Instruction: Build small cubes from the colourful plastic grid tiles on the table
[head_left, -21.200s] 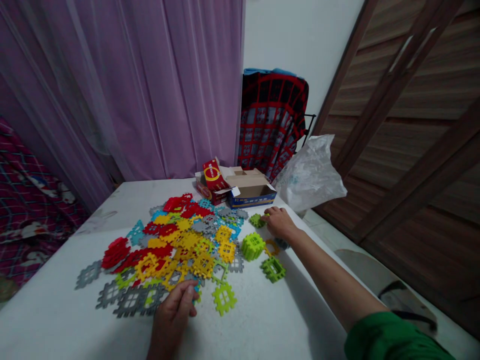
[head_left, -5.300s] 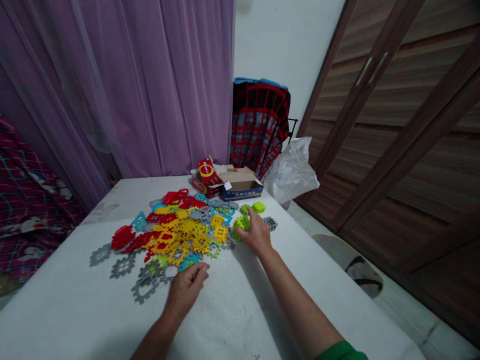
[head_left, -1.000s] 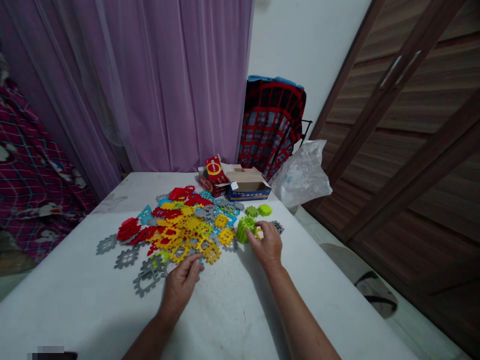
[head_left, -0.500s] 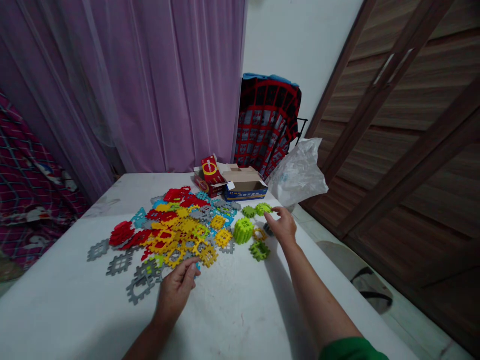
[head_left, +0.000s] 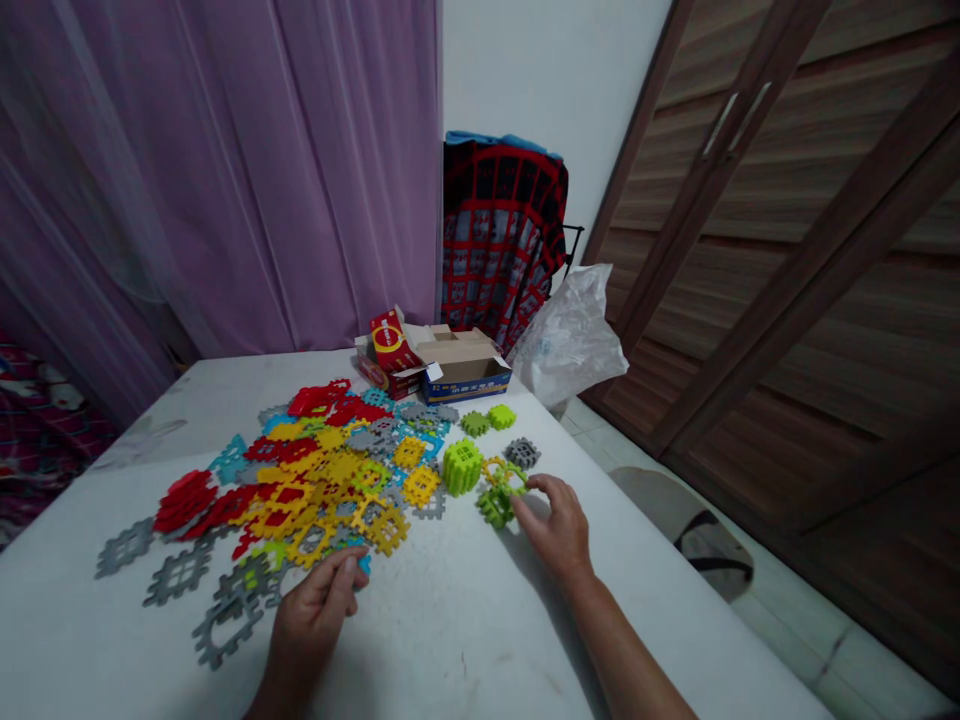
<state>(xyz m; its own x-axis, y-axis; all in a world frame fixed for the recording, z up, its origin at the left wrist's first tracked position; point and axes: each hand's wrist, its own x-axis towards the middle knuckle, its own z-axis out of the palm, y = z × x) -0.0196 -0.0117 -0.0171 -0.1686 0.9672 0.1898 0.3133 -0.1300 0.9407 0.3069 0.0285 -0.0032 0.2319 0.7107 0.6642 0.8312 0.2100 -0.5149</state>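
Observation:
My right hand holds a thin green toothed piece by its edge, just above a green block on the white table. My left hand is closed at the near side of a heap of flat toothed pieces in red, yellow, grey and blue. A bit of blue shows at its fingertips; whether it is gripped I cannot make out. Left of my right hand stands a green stack. Behind it lie two green pieces, and a grey piece sits to their right.
An open blue box and a red box stand at the table's back edge. A clear plastic bag is at the back right. Grey pieces lie at the left.
My right hand has come nearer from the back green pieces and now holds a green piece over the green block. The camera view has turned right. My left hand keeps its closed pose.

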